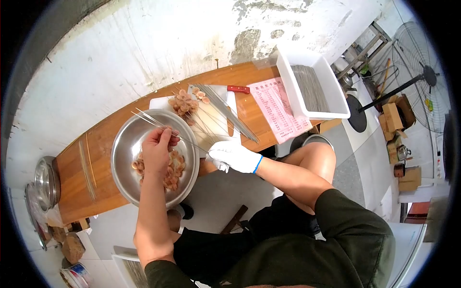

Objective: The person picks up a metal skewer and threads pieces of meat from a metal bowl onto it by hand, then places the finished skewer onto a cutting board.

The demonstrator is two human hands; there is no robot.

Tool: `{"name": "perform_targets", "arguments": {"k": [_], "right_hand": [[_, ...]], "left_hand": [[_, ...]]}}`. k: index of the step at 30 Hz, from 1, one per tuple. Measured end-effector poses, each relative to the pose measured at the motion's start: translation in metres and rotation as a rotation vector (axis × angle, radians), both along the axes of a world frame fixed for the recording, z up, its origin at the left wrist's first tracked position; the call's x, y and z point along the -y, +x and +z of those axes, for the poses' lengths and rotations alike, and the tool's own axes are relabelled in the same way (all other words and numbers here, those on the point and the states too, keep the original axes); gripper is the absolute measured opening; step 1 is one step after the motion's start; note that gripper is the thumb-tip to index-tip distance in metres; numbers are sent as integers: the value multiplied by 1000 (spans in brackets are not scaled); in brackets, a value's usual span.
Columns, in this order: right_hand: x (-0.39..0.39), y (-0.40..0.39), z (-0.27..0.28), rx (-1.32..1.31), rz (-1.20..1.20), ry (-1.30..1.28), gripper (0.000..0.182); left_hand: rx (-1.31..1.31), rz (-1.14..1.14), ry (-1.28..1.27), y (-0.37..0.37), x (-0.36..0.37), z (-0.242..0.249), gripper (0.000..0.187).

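While my bare left hand [157,150] pinches a meat piece onto thin metal skewers [158,126] over the steel bowl [126,144] at frame center-left, my white-gloved right hand [234,156] grips the skewers' other ends just right of the bowl. More meat pieces [174,174] lie inside the bowl.

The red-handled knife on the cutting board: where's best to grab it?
Probably by the red handle; it sticks out clear past the white cutting board. Come from the paper menu side, since skewers lie across the blade side.
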State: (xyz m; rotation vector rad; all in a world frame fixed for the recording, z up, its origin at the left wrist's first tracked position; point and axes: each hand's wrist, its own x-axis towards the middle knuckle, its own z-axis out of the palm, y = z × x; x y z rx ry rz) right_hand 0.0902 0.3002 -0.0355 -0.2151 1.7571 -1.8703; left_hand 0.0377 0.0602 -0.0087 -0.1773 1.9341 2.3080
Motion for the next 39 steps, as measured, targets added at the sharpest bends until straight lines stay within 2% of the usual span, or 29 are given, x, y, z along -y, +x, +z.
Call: {"name": "perform_targets", "arguments": {"k": [6, 10, 12, 14, 16, 18, 20, 22, 25, 27, 28, 29, 30, 32, 37, 39], "right_hand": [[-2, -1, -7, -5, -44, -52, 25], [-5, -8, -9, 14, -174, 35, 18], [-23, -26, -41, 47, -280, -101, 19], [-48, -51, -38, -426, -343, 469, 24], [-70, -65, -36, -477, -471, 955, 30], [-95, -83, -57, -420, -410, 1080, 32], [-110, -92, -77, -495, -239, 1177, 31], [-99, -87, -57, -443, -180, 1275, 30], [-74, -83, -25, -745, -311, 1129, 31], [-35, -70, 12, -789, -376, 909, 32], [-18, -62, 30, -840, -235, 738, 32], [-4, -59, 32, -1029, -13, 741, 34], [22, -52, 68, -485, 47, 540, 36], [46, -33, 51, -575, -26, 250, 36], [56, -23, 49, -512, 49, 154, 33], [51, -22, 55, -333, 115, 137, 32]], "left_hand": [[59, 34, 34, -1, -2, -1, 17], [83, 150, -2, -7, 7, 0, 16], [-10, 205, 10, -15, 23, 0, 16], [-28, 296, 23, -19, 45, 1, 16], [-28, 327, 4, -21, 65, 3, 15], [-23, 343, -1, -22, 81, 5, 15], [-14, 350, 19, -21, 92, 5, 16], [-9, 326, 18, -21, 95, 5, 17], [15, 291, 14, -18, 96, 9, 17], [22, 253, 23, -16, 91, 15, 17], [10, 213, 38, -15, 90, 17, 17], [-1, 167, 56, -14, 87, 17, 17], [-14, 123, 77, -14, 83, 17, 16], [-28, 79, 101, -13, 77, 20, 16], [-52, 18, 111, -2, 75, 22, 16], [-46, 22, 117, -4, 84, 16, 17]]}}
